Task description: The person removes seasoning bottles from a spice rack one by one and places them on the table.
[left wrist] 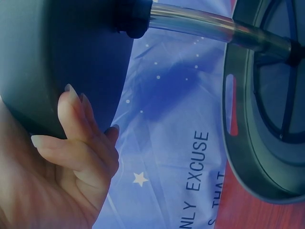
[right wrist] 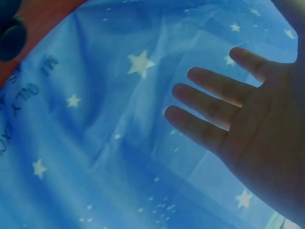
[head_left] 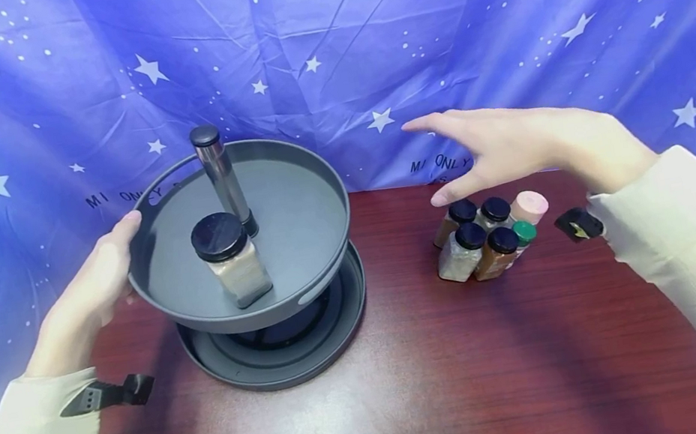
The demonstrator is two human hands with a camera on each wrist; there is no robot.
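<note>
A grey two-tier turntable has an upper tray [head_left: 294,180] above a lower tray [head_left: 355,307], joined by a metal post [left wrist: 190,21] seen in the left wrist view. On the upper tray a jar [head_left: 240,272] of pale contents with a black lid stands near the centre tube [head_left: 222,176]. My left hand [head_left: 94,276] grips the upper tray's left rim, thumb at the edge and fingers curled underneath. My right hand [head_left: 508,146], fingers spread and holding nothing, hovers above and behind a cluster of spice jars [head_left: 460,260], apart from them; in the right wrist view its fingers [right wrist: 205,90] are straight.
The jars stand close together on the right of the dark red wooden table [head_left: 416,388], most with black lids, one with a green lid [head_left: 523,232] and one with a pink lid [head_left: 529,205]. A blue star-printed curtain [head_left: 317,24] hangs right behind the table.
</note>
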